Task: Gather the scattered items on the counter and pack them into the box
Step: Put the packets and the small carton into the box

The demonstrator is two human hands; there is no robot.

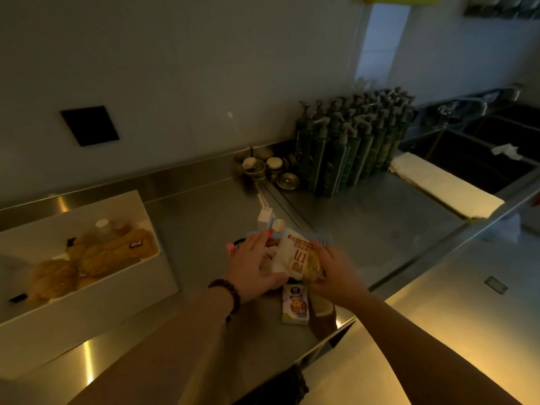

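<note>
Snack packets lie in a small heap near the front edge of the brushed steel counter point(204, 217), and both hands work on that heap. Nearest the edge lies one flat white card packet with a cartoon print point(295, 306), partly under the heap. The left hand point(252, 266), with a dark bead bracelet point(226, 293) on its wrist, lies flat with straight fingers pressed against the side of the pile. The right hand point(333, 273) curls its fingers round one white snack wrapper with orange lettering point(292, 255), held tilted above the others. Just behind the heap stand one small white carton point(265, 217) and one small round capsule with a pale lid point(278, 224). To the left, well apart from the heap, sits one open white rectangular box point(87, 293) already holding several yellow-brown packets; their count is unclear in the dim light. Farther back, against the wall, stand a few small brass-coloured jars point(270, 169) and a dense cluster of dark green pump bottles point(350, 141), too many to count. One folded white cloth point(444, 185) lies beside the dark sink point(473, 159).
</note>
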